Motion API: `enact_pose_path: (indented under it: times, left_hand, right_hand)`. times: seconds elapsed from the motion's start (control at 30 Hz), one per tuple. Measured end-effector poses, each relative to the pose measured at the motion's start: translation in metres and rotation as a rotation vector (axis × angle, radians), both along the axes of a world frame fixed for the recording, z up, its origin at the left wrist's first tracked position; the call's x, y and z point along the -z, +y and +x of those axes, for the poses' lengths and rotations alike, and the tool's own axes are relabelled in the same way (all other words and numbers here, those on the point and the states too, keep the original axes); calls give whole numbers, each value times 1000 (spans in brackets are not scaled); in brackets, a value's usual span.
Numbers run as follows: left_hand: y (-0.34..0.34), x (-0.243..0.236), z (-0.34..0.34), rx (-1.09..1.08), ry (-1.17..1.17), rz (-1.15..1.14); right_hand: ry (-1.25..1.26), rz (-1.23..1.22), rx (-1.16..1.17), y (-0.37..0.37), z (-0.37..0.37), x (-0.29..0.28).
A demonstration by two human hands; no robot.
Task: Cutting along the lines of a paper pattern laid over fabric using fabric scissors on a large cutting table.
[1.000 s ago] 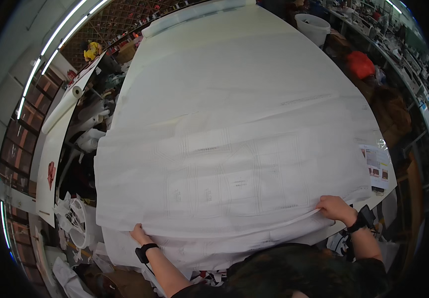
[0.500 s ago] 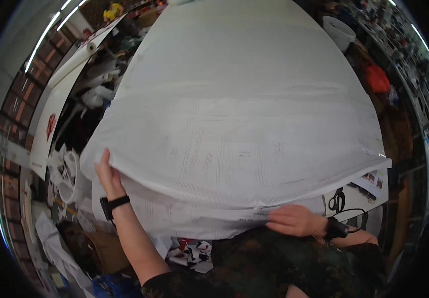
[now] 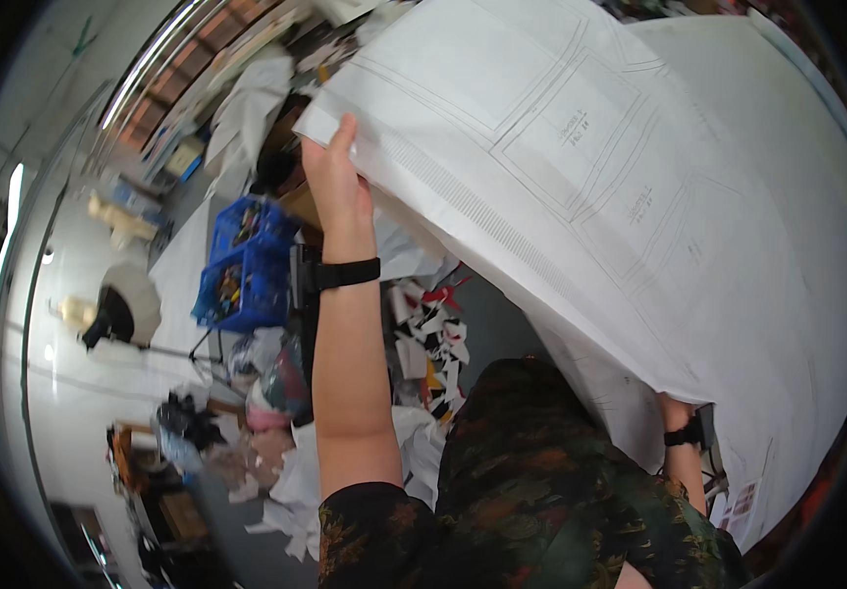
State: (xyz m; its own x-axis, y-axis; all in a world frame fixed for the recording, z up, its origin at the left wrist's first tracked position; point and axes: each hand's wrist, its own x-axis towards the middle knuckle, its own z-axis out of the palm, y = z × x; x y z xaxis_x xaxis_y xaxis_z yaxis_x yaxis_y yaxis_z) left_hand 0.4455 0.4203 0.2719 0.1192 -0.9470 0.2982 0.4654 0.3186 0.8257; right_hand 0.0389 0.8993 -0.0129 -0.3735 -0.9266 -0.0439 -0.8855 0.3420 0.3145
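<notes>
A large white sheet of paper (image 3: 581, 137) with printed pattern outlines fills the upper and right part of the view, its near edge lifted and sagging. My left hand (image 3: 338, 167) grips the left corner of that edge, thumb on top. My right hand (image 3: 679, 412) is at the near edge lower right; its fingers are hidden under the paper. A second layer of paper (image 3: 600, 402) hangs beneath, between my hands. A printed page (image 3: 742, 501) with small pictures shows at the lower right edge.
Blue crates (image 3: 237, 285) of small items stand on the left, beside a lamp with a dark shade (image 3: 119, 309), mannequins (image 3: 119, 216) and bagged fabric (image 3: 276, 383). Paper and fabric scraps (image 3: 428, 344) litter the grey floor beside my body. A white wall runs along the far left.
The view has swung to the left. My left hand has lifted the paper's corner up and away. My right hand, earlier on top at the near edge, now has its fingers under the paper.
</notes>
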Motion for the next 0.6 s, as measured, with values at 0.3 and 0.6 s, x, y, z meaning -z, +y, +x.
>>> enact_pose_path:
  times: [0.3,0.6]
  left_hand:
    - [159,147,259,-700,152,314]
    - [345,315,507,-1445,199,648]
  right_hand:
    - [0,-36,-30,39,-117,23]
    - [-161,-75,78,-11,-151,-9]
